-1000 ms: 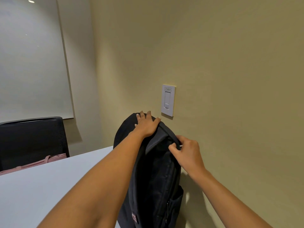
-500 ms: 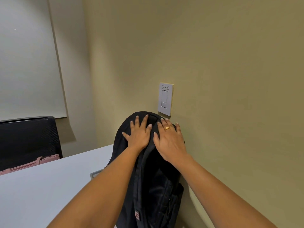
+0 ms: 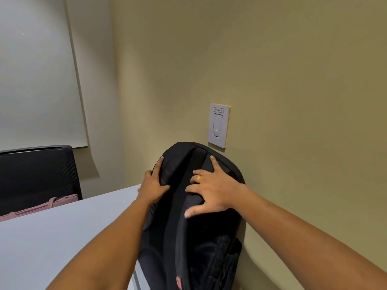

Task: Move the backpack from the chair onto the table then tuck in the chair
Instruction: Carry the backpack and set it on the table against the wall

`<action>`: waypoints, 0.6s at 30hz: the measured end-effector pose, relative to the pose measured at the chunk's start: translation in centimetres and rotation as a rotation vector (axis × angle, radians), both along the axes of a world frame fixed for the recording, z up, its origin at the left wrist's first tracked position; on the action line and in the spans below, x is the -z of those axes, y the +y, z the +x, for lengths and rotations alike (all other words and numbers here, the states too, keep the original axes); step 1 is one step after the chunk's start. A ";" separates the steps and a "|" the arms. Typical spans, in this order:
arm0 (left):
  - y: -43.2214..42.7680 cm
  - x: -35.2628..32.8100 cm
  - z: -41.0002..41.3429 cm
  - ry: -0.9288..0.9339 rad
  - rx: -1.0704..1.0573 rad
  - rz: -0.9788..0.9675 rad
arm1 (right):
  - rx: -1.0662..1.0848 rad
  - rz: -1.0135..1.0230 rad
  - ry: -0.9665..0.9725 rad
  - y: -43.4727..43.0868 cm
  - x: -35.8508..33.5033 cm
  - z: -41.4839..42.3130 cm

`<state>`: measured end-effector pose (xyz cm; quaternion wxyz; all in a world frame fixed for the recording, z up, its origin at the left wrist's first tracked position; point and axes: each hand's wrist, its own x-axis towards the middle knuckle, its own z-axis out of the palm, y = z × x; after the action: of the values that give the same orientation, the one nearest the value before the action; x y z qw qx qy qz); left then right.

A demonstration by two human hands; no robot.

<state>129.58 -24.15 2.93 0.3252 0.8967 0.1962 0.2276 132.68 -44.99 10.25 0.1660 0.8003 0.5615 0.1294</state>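
The black backpack [image 3: 201, 248] stands upright at the right end of the white table [image 3: 52, 237], its back close to the beige wall. My left hand [image 3: 154, 185] clasps its upper left side, thumb in front and fingers round the edge. My right hand [image 3: 215, 193], with a gold ring, lies spread on the padded upper right part, thumb and fingers pinching the padding. The backpack's bottom is cut off by the frame's lower edge. The chair it came from is out of view.
A black mesh chair [image 3: 35, 172] stands at the table's far side with a pink bag [image 3: 41, 207] in front of it. A white wall switch [image 3: 218, 125] sits just above the backpack. A pale roller blind [image 3: 35, 80] covers the left wall.
Both hands slid down from the backpack's top. The left went to its left side and the right spread lower on the padding. The backpack stays upright against the wall.
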 end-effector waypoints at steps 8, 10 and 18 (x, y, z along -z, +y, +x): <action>1.8 -2.3 -3.3 -0.120 0.010 0.237 | -0.059 -0.088 0.147 2.8 -0.9 -1.7; 2.1 -4.1 -4.3 -0.109 0.025 0.297 | -0.120 0.171 0.300 3.1 -1.6 -1.8; 4.2 -7.9 -5.7 0.099 0.078 0.397 | -0.145 0.272 0.085 4.5 -0.3 -1.9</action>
<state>123.84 -19.90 10.83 0.1405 0.9602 0.1285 0.2046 130.75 -40.50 10.59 0.0226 0.7773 0.6018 0.1819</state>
